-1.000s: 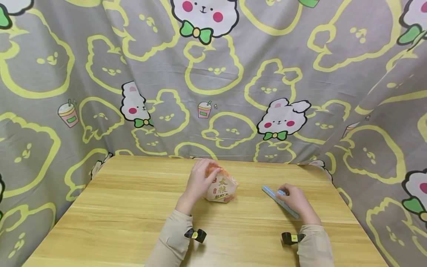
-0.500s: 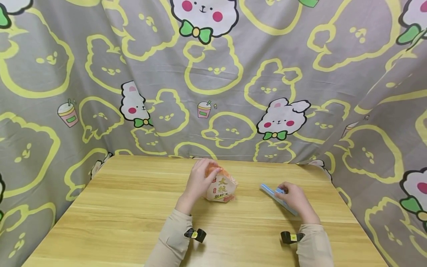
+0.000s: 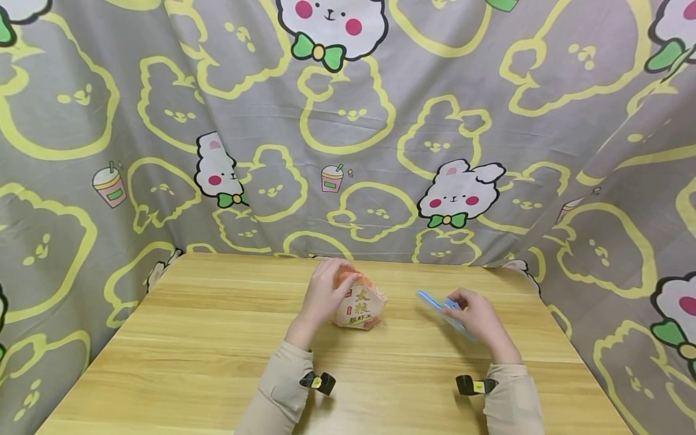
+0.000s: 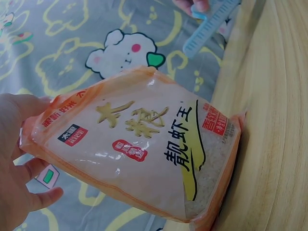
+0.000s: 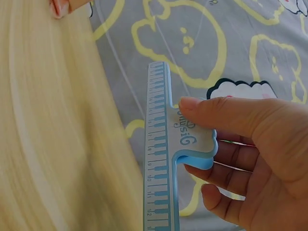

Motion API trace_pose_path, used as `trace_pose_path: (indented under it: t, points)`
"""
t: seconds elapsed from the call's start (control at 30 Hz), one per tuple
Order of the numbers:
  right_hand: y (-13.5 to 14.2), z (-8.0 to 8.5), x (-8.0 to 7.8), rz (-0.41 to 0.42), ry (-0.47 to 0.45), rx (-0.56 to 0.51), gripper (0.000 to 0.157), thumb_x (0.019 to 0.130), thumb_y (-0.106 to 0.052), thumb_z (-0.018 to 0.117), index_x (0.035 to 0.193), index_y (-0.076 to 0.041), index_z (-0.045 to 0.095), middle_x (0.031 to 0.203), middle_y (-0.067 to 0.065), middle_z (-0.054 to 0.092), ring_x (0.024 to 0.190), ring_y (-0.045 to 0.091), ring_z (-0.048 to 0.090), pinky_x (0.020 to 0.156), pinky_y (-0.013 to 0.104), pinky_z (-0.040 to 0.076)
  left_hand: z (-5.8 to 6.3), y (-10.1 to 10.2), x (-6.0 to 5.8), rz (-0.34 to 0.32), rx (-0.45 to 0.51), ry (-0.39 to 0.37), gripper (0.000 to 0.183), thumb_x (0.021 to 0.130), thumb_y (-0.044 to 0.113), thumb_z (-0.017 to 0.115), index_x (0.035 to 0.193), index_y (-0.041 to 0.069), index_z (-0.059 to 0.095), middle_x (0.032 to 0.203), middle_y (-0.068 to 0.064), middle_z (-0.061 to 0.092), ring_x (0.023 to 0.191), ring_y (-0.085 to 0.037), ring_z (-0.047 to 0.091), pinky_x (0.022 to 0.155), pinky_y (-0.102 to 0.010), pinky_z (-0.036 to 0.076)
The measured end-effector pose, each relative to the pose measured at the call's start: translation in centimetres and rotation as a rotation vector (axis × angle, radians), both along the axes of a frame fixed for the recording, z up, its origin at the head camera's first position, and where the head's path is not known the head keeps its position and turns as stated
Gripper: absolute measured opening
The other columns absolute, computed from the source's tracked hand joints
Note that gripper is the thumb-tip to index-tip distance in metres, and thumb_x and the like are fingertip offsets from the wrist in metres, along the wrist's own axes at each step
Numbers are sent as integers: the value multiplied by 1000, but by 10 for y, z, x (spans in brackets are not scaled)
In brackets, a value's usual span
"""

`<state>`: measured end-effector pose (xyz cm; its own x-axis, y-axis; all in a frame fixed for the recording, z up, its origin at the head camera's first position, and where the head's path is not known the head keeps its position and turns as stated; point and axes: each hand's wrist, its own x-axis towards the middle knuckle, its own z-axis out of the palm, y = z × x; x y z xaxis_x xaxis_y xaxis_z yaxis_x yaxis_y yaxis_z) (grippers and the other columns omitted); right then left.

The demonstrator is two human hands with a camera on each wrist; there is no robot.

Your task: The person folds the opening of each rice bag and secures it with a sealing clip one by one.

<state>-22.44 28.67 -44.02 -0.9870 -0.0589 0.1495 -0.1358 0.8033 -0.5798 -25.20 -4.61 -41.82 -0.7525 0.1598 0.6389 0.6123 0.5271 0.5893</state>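
Observation:
My left hand grips the gathered top of a bag of rice, which stands on the table. In the left wrist view the bag is clear plastic with orange edges, gold and black characters, and white grains visible low down. Some of the left fingers are hidden behind its top. My right hand pinches a light blue long clip by its handle tabs. Close up, the clip bears piano keys, ruler numbers and the word Music. The right thumb presses one tab, with fingers behind the other. It is held above the table, apart from the bag.
Both hands work over a wood-grain table. A grey cloth with yellow outlines and white rabbits hangs behind and at both sides. Each wrist wears a black camera.
My right hand has lifted the clip off the table and shifted it slightly left, toward the bag. The left hand and the bag of rice stay in place.

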Motion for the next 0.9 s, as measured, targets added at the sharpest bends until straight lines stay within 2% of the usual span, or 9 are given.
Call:
trace_pose_path:
  t: [0.5,0.7,0.9]
  points:
    - [-15,12,3,14,97,7,23,83,-20,77,98,-5,68,84,4,67,74,14,53,62,25,42,-1,0,0,-1,-1,7,16,91,24,69,101,13,65,102,-4,67,107,-24,60,98,-47,46]
    - [-18,11,3,41,180,-20,21,79,-19,81,93,-8,70,83,3,69,73,10,55,61,21,44,-1,0,0,-2,-6,1,16,91,25,68,101,13,64,102,-3,67,106,-21,59,95,-42,48]
    - [-21,8,3,92,261,-68,18,77,-16,83,90,-11,71,80,0,70,71,4,57,61,20,46,-1,0,0,-3,-11,2,15,92,26,67,101,14,64,103,-3,66,106,-22,58,95,-43,48]
